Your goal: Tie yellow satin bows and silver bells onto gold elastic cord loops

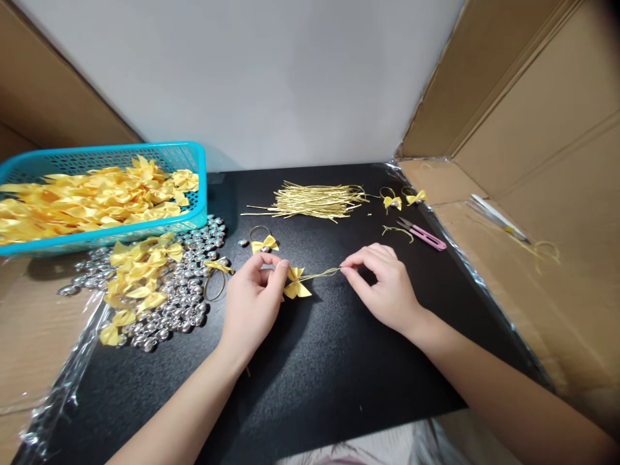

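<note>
Between thumb and fingers, my left hand pinches a yellow ribbon bow, hiding its left part. A gold cord runs from the bow to the right, its strands looking twisted or knotted midway. My right hand pinches the far end of that cord, which is drawn out above the black tabletop. Just beyond my left hand lies a bow with a silver bell-like bead and a cord loop. Another looped bow lies left of that hand.
At the left stands a blue basket of yellow bows. Silver beads and loose bows lie before it. Gold cords are piled at the back. Pink thread snips and two looped bows lie right; a white tool rests on cardboard.
</note>
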`<state>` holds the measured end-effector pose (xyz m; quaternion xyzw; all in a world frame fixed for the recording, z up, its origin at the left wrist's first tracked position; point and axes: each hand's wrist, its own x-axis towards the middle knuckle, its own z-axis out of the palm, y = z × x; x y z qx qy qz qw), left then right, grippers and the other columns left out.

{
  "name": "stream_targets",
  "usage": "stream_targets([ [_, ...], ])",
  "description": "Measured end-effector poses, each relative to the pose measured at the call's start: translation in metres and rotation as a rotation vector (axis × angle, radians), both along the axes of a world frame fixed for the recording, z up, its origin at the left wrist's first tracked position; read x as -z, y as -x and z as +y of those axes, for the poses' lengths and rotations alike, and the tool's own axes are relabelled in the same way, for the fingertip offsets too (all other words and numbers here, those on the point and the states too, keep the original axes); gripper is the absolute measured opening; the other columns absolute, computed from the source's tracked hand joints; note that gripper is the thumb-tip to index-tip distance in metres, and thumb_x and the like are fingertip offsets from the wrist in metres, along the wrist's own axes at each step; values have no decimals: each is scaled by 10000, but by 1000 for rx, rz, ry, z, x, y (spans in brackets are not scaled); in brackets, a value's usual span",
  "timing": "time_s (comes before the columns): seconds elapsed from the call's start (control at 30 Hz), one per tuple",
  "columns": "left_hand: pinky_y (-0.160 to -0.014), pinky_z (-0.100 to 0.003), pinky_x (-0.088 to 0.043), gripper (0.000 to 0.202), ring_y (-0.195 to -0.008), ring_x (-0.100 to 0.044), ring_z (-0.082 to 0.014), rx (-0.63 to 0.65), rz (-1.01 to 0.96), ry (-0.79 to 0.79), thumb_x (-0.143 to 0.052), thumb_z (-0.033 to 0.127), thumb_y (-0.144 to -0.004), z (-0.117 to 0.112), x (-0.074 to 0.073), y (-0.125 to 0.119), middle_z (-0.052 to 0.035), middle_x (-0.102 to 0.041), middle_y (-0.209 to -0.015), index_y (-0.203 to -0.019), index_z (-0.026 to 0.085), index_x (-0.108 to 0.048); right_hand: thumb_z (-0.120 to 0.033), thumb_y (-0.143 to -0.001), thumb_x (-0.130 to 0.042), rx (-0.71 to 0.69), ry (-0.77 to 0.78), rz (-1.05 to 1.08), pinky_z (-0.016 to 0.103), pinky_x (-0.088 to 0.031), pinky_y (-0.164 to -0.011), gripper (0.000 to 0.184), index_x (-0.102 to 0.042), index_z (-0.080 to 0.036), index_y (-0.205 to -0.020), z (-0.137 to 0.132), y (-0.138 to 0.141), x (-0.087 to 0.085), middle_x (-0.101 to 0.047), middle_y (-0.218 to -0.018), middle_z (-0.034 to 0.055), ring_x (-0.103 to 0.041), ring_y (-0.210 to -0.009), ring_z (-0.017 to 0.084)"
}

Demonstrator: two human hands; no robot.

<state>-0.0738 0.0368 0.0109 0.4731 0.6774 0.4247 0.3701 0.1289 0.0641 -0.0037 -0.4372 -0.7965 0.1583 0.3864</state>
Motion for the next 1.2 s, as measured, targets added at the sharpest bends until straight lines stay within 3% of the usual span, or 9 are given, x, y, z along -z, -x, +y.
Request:
stream_targets([
  [0.17,-465,-207,-356,176,-442,-505,-116,29,129,-43,-613,362,-837,2,3,4,42,-571,-504,-803,198,-557,-190,-907,-590,-4,83,-31,359,-388,-774,126,-597,-216,-784,0,0,1,-668,-759,13,-586,-788,191],
  [0.27,-494,-224,-393,181,-476,-513,-95,7,210,-121,-618,292,-827,4,5,7,-3,-674,-799,-969,193,-568,-184,-910,-583,-25,118,-26,357,-390,-780,124,-596,-210,-789,-1,1,1,-664,-773,15,-576,-798,189],
  [0.37,-562,-254,-444,290,-533,-501,-85,-3,347,-279,-605,202,-821,4,6,10,-44,-639,-1057,-1106,200,-555,-177,-911,-583,-45,131,-15,356,-393,-777,124,-594,-207,-791,-2,3,0,-658,-769,14,-572,-792,186],
  [0.5,-760,-330,-481,191,-765,-554,-159,154,587,-537,-564,122,-835,2,4,8,-72,-591,-1100,-978,210,-655,-181,-916,-580,-60,125,11,356,-395,-775,126,-591,-208,-793,-4,4,-1,-664,-771,13,-572,-790,183],
  [0.6,-793,-368,-463,163,-827,-554,-196,304,691,-594,-553,130,-837,1,2,4,-67,-622,-1038,-874,217,-685,-181,-922,-573,-65,105,35,356,-398,-774,136,-586,-210,-790,-5,5,-2,-672,-775,13,-577,-791,183],
  [0.77,-805,-389,-437,88,-874,-577,-228,394,680,-533,-641,266,-820,0,2,-2,-55,-656,-930,-853,221,-709,-178,-928,-571,-119,60,59,359,-398,-777,145,-574,-215,-788,-6,6,-2,-680,-774,9,-588,-779,178],
  [0.9,-789,-371,-431,114,-835,-576,-216,407,604,-491,-632,254,-850,1,2,-3,-48,-673,-859,-785,222,-720,-162,-925,-573,-131,44,61,355,-390,-772,140,-574,-209,-792,-6,7,-1,-680,-772,9,-582,-774,174],
  [1.1,-821,-341,-425,76,-824,-618,-191,442,367,-402,-674,251,-843,0,2,-1,-18,-734,-825,-785,219,-711,-168,-909,-604,-111,195,-43,371,-370,-810,114,-605,-207,-802,-4,4,2,-683,-792,4,-581,-823,184],
  [1.2,-744,-315,-436,83,-773,-604,-183,442,282,-289,-676,278,-846,-2,4,0,-3,-728,-770,-798,232,-725,-158,-894,-628,-137,247,-85,385,-354,-833,97,-621,-204,-809,-2,5,4,-682,-787,-9,-582,-844,186],
])
